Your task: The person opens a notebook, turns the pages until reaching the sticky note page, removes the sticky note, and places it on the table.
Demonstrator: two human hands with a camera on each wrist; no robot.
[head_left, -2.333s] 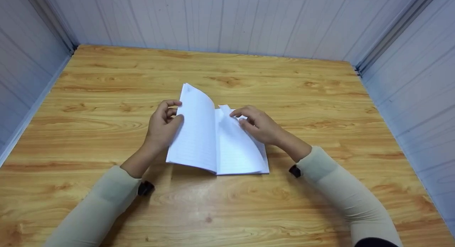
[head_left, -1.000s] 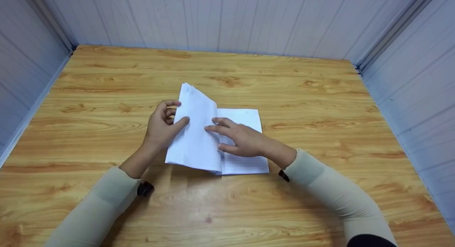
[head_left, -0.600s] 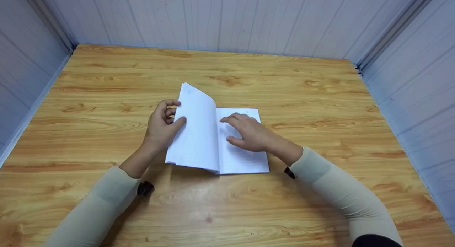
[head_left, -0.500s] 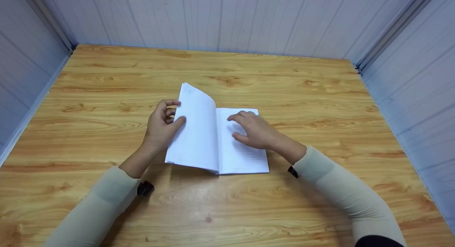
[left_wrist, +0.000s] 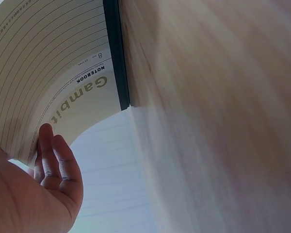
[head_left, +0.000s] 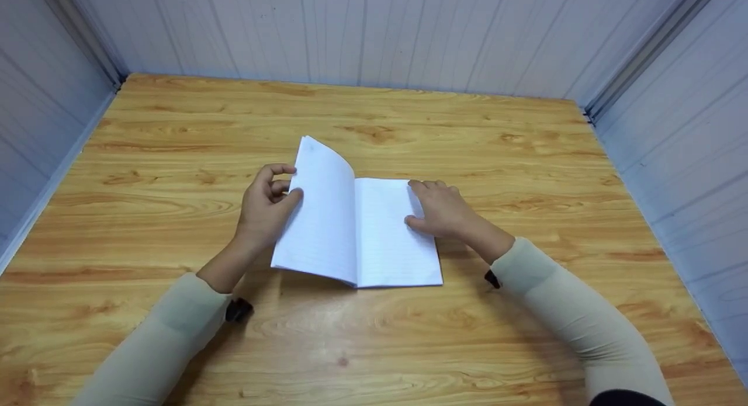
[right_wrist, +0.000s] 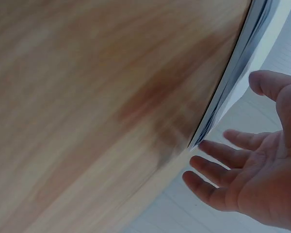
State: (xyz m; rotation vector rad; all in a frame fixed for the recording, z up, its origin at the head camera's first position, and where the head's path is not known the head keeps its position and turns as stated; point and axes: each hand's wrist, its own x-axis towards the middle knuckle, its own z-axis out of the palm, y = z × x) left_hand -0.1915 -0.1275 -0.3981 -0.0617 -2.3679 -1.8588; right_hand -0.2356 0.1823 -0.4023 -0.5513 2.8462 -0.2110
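Note:
An open notebook [head_left: 397, 242] with lined white pages lies on the wooden table. My left hand [head_left: 266, 207] holds up its left part, thumb on the page and fingers behind the cover. In the left wrist view, the beige cover [left_wrist: 53, 73] bends and shows the words "Gambit" and "NOTEBOOK" beside a dark spine. My right hand [head_left: 441, 210] is over the outer edge of the right page, with its fingers spread. The right wrist view shows that hand [right_wrist: 262, 170] with nothing between thumb and fingers, near the edge of the page stack [right_wrist: 233, 82].
The wood-grain table [head_left: 374, 347] reaches all round the notebook. White panelled walls [head_left: 362, 38] stand at the back and on both sides. A small black device [head_left: 239, 309] sits at the left sleeve cuff.
A loose leaf has gone over from the right side to the left, and the right hand has moved back to the right page's outer edge. The left hand has hardly moved.

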